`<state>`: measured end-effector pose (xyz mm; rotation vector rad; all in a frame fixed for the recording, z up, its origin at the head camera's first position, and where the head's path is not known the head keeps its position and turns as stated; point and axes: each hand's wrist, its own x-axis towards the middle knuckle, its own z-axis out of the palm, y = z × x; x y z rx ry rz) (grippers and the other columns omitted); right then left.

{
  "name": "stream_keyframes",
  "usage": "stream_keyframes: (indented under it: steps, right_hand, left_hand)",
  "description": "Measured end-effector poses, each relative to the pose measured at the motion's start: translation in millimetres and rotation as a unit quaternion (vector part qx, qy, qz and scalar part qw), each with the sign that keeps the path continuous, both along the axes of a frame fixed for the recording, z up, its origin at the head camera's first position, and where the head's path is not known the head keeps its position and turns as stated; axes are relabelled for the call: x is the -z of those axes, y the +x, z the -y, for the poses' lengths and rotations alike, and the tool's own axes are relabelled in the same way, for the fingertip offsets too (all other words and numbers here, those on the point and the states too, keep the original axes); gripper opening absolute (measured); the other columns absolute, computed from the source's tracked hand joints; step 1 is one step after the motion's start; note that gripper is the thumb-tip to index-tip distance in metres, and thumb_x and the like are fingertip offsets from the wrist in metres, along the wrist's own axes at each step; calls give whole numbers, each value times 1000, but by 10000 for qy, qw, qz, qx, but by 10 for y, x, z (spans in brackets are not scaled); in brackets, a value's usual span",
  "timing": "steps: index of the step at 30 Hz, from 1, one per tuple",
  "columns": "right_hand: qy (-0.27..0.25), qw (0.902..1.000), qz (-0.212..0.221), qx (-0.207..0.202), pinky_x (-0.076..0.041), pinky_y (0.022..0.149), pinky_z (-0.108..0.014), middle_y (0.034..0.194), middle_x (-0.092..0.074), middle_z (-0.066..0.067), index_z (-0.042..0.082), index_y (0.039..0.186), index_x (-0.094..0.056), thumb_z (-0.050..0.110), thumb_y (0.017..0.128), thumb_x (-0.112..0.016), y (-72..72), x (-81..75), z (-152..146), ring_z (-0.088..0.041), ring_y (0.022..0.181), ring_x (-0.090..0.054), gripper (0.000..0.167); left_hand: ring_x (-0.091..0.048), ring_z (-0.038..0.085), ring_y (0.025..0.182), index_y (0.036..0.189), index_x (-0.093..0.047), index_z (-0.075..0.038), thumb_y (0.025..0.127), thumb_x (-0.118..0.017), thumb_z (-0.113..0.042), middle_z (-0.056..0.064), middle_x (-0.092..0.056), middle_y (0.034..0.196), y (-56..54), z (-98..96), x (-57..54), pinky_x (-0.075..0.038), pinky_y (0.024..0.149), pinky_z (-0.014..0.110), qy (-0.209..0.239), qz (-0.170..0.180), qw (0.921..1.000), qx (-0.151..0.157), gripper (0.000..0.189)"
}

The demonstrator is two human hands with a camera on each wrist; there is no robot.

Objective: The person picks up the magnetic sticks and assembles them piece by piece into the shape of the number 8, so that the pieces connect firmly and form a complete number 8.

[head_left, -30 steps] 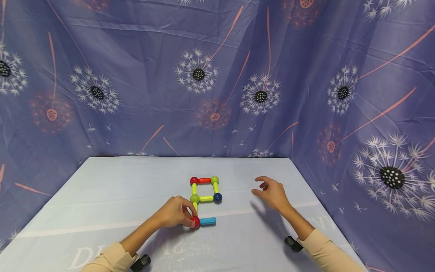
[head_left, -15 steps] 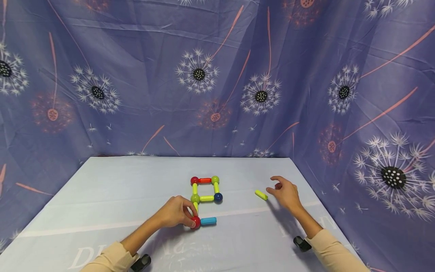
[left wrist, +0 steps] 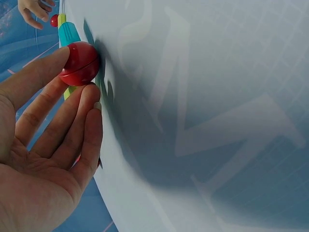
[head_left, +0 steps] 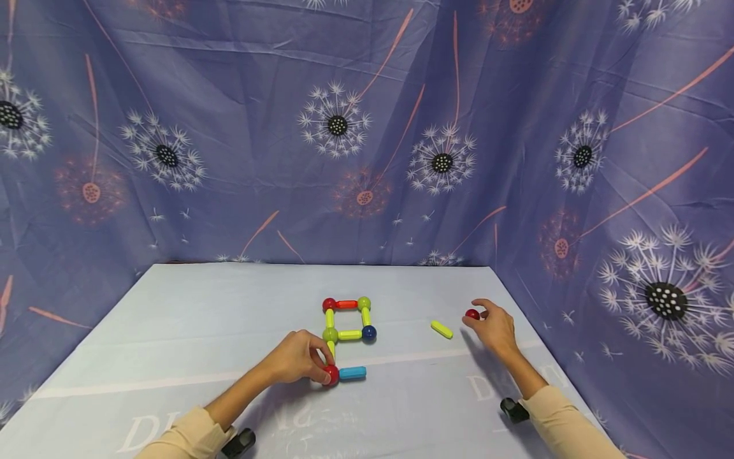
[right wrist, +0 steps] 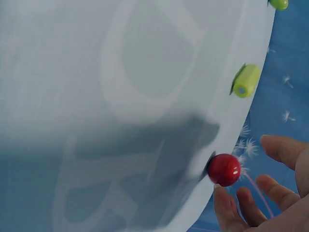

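My left hand pinches a red ball between thumb and fingers at the near corner of a ball-and-rod shape. A blue rod joins that ball on its right, and a yellow-green rod runs up to a green ball. Farther right, my right hand is around a loose red ball on the table. One fingertip is right at the ball's edge, while the other fingers spread apart from it. A loose yellow-green rod lies to the left of this hand.
Above the left hand, the shape closes into a square with a red ball, a red rod, a green ball and a dark blue ball. A purple dandelion-print cloth hangs behind the white-covered table.
My right hand has moved right, away from the yellow-green rod that now lies on the table, to the loose red ball. The left hand keeps its hold on its red ball.
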<state>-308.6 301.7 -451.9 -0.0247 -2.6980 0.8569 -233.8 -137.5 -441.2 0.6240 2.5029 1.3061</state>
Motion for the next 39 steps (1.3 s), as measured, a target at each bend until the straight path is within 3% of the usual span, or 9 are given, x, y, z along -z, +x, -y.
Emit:
stream_keyframes:
  steps: [9, 18, 26, 39]
  right_hand:
    - [81, 9997, 235, 80, -45, 84, -56, 113, -68, -31, 1, 133, -60, 23, 89, -74, -30, 78, -59, -47, 105, -61, 51]
    - [216, 9993, 279, 119, -50, 77, -49, 101, -72, -28, -1, 126, -63, 21, 88, -75, -127, 114, -61, -43, 94, -67, 46]
    - [358, 9988, 288, 158, -50, 83, -56, 102, -71, -28, -1, 118, -66, 19, 87, -74, -131, 147, -51, -45, 94, -66, 39]
    - [416, 9984, 311, 208, -51, 74, -47, 97, -72, -25, 2, 111, -67, 16, 86, -74, -159, 159, -23, -39, 87, -66, 30]
  left_hand:
    - [-68, 12, 69, 88, -78, -8, 71, -90, -7, 2, -77, 74, -3, -1, 11, -49, 59, 26, 20, 11, 10000, 19, 21]
    - [-69, 11, 69, 87, -78, -9, 71, -90, -7, 1, -77, 74, 0, -10, 14, -48, 59, 24, -8, -108, 9999, 68, 20]
    - [-69, 11, 70, 87, -78, -10, 71, -90, -6, 1, -77, 74, 14, -12, 3, -48, 59, 24, -9, -107, 9999, 57, 20]
    - [-69, 12, 69, 87, -79, -9, 71, -90, -6, 2, -77, 73, 28, 1, 6, -49, 59, 24, 27, -137, 9999, 34, 20]
